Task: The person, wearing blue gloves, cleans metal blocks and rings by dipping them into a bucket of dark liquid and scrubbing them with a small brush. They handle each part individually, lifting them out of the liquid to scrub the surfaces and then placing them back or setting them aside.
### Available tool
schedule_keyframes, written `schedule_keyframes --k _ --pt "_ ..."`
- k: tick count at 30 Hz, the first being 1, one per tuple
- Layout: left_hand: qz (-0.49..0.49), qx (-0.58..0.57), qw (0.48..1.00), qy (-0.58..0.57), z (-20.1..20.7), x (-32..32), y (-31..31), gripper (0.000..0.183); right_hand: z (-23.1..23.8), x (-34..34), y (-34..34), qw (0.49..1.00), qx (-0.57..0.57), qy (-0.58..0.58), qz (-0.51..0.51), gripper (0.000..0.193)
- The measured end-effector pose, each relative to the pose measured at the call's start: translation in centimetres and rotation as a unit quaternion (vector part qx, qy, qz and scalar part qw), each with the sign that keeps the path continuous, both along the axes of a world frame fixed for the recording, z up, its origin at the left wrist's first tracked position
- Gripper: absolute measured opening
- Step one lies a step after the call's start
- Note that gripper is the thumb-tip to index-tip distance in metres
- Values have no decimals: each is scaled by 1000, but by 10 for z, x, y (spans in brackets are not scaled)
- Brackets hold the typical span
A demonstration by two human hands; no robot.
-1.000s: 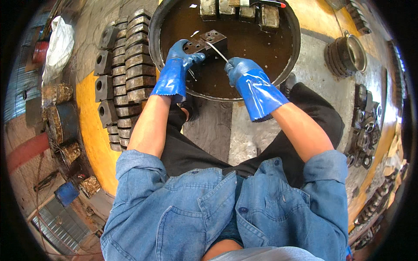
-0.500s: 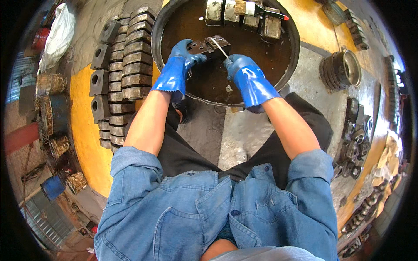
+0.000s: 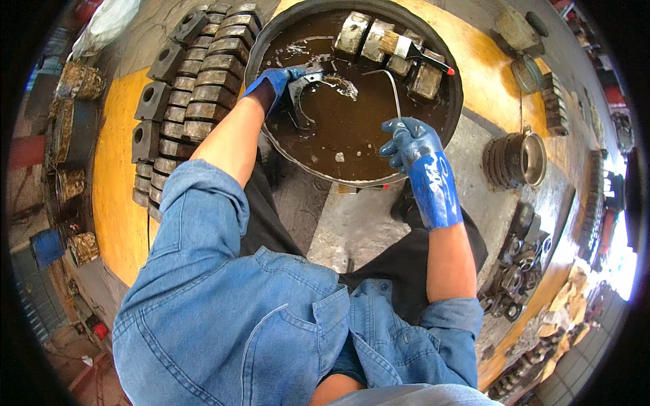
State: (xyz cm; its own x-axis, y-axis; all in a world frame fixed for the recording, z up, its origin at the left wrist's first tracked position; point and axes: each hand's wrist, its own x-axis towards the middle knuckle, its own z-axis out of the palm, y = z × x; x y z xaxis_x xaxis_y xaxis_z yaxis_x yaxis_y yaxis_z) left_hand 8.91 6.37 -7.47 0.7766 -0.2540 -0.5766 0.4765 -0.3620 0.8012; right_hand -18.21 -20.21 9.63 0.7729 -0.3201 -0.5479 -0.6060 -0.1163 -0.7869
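1. gripping one thin bent rod point(image 3: 395, 95), the right hand point(image 3: 412, 145) is closed round its near end; a wet glove could let the rod twist.
2. in the left of the round tub point(image 3: 254, 61), the left hand point(image 3: 276, 88) clasps one dark metal block point(image 3: 295, 101) at the surface of the brown liquid point(image 3: 345, 128); a slick one-handed hold could drop it, splashing.
3. at the far side, the brush point(image 3: 402, 47) bridges heavy blocks point(image 3: 428, 80); a knock could tip it in.
4. counted, nearest: two gloved hands, one rod, one held block, one tub.
5. beyond, flanking: one ring stack point(image 3: 514, 159), rings uncountable; four holed blocks point(image 3: 150, 141); two rows of curved pieces point(image 3: 211, 93), too crowded to count.
6. farthest in the tub: four heavy blocks, one brush.
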Motion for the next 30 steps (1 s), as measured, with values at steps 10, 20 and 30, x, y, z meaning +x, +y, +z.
schedule_keyframes --k 10,20,30 --pt "7 211 977 -25 60 -32 -35 47 -12 -2 -13 1000 -6 4 20 29" --pt "-135 72 980 -131 40 -51 -53 47 -26 6 -42 998 -64 -21 -11 30" --pt "-210 137 903 -348 35 -95 -60 96 -27 6 -65 988 -150 -36 20 33"
